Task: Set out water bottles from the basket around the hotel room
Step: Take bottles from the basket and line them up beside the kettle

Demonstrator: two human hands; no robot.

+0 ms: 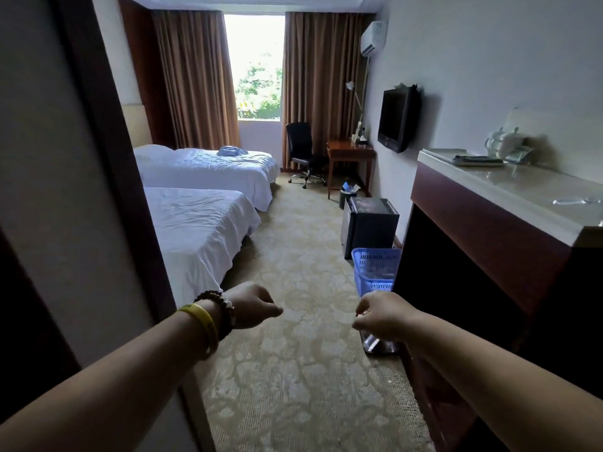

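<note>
Left hand (251,305) and right hand (381,316) reach forward, fingers (360,316) curled into fists, holding nothing. The blue basket (372,265) stands on the carpet (303,256) just beyond the right hand.

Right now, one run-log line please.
view: room doorway | left hand: curled, empty | right hand: curled, empty | basket: on floor beside cabinet, contents unclear

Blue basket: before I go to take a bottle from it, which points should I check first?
1. Blue basket stands on the carpet by the cabinet: ok.
2. Bottles inside it: cannot tell.
3. Left hand holds nothing: ok.
4. Right hand holds nothing: ok.
5. Way to the basket: a shiny object lies on the carpet before it: not ok.
6. Countertop has bare space for a bottle: ok.
</note>
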